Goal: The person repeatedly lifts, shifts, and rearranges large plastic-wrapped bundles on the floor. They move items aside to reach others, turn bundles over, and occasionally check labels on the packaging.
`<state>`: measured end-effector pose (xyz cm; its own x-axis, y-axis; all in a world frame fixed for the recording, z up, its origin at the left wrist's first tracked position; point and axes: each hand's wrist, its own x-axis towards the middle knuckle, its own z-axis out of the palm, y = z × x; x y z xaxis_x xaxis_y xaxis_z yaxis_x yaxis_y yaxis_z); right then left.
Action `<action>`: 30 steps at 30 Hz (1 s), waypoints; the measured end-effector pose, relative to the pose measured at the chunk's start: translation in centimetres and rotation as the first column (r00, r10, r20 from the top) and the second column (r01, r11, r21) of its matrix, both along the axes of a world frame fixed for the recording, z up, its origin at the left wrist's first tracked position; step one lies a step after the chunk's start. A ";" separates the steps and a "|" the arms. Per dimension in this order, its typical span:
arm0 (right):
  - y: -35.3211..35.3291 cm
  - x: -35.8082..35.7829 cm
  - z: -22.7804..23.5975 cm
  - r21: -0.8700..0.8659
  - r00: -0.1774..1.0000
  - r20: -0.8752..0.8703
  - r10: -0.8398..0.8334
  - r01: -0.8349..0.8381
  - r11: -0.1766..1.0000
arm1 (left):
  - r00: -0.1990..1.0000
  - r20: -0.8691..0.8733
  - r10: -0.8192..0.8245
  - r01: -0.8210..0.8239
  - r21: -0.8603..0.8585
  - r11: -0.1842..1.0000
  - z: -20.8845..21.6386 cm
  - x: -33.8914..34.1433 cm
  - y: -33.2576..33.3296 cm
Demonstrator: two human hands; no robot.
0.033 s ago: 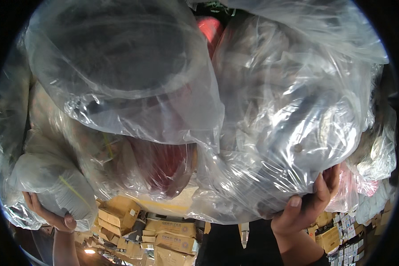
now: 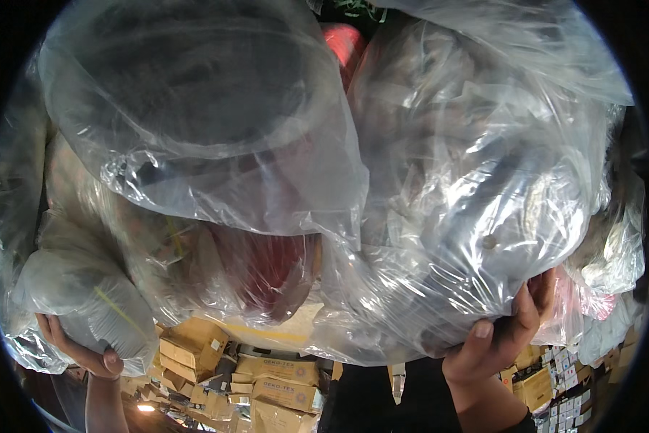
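Observation:
At the lower left my left hand [image 2: 83,353] cups a small, rounded, pale plastic bag [image 2: 86,299] with a thin yellow-green strip on it. Its fingers and thumb are curled around the underside of the bag. On the right, my right hand [image 2: 501,335] grips the lower edge of a large clear plastic bag [image 2: 476,187]; something grey and dark shows through the shiny film. Between the hands hangs a dark red bundle [image 2: 267,274] wrapped in clear plastic. A wide clear bag with dark contents [image 2: 194,86] bulges above it at the upper left.
A bright red item [image 2: 345,47] shows between the two big bags. A pink bagged bundle [image 2: 563,310] is beside my right hand. Below are stacked brown cardboard boxes [image 2: 285,393], and several small white boxes [image 2: 566,390] at the lower right. Bags crowd both sides.

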<state>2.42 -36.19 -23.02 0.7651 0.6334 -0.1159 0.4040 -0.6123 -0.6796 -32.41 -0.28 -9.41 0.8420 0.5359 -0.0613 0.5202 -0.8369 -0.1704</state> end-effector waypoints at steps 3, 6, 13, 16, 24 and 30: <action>-0.3 0.0 -0.1 0.003 1.000 0.018 0.016 -0.016 1.000 | 1.000 0.006 0.029 -0.029 -0.001 1.000 0.1 -0.3 0.0; -0.1 -0.2 -0.2 0.029 1.000 0.014 -0.004 0.004 1.000 | 1.000 0.008 -0.022 0.022 0.005 1.000 0.0 -0.2 0.1; 0.7 -0.4 -0.3 0.098 0.997 0.000 -0.072 0.071 0.993 | 0.999 0.022 -0.038 0.039 -0.037 0.999 -0.2 0.6 0.4; 0.5 -0.5 -0.5 0.102 0.997 0.005 -0.071 0.070 0.992 | 0.998 0.030 -0.046 0.047 -0.031 0.998 -0.3 0.5 0.4; 0.4 -0.6 -0.3 0.086 0.996 -0.007 -0.085 0.085 0.993 | 0.999 0.012 -0.053 0.053 -0.046 0.998 -0.2 0.7 0.3; 0.6 -0.6 -0.6 0.111 0.996 0.009 -0.094 0.092 0.990 | 0.997 0.022 -0.069 0.070 -0.038 0.997 -0.3 1.3 0.4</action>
<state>1.80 -35.54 -23.63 0.8224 0.5676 -0.0383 0.3584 -0.5693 -0.7399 -31.13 0.11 -9.74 0.8785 0.4736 -0.0634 0.4635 -0.8769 -0.1273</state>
